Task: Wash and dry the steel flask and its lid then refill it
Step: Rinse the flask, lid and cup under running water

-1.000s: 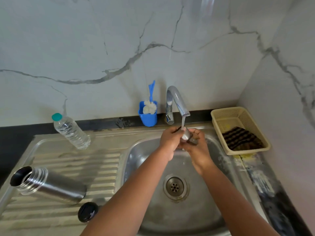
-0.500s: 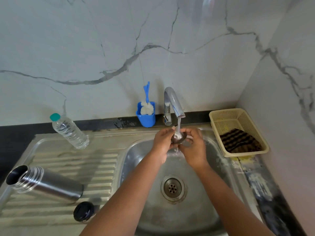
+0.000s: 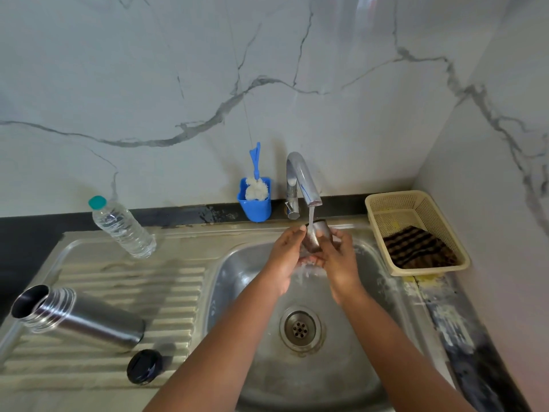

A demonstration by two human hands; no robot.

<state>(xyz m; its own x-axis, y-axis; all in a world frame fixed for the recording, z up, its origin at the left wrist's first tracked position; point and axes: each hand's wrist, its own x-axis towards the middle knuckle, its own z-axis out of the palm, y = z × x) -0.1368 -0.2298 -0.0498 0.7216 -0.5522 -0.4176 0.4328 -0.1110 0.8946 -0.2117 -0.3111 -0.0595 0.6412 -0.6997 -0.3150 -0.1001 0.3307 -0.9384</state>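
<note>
Both my hands hold a small steel lid cup (image 3: 316,235) under the running tap (image 3: 303,179), over the sink basin (image 3: 252,292). My left hand (image 3: 285,257) grips its left side and my right hand (image 3: 338,257) curls round its right side. Water falls onto the cup and splashes between my hands. The steel flask (image 3: 77,318) lies on its side on the drainboard at the left, mouth open toward the left. A black inner cap (image 3: 145,366) lies just in front of it.
A clear plastic water bottle (image 3: 121,226) with a teal cap leans at the back of the drainboard (image 3: 118,281). A blue holder (image 3: 255,203) with a brush stands beside the tap. A beige basket (image 3: 416,209) holding a striped cloth (image 3: 416,248) sits at the right, near the wall corner.
My hands have turned the steel lid cup under the stream, from open side up to tilted on its side. The flask and black cap stay where they lay.
</note>
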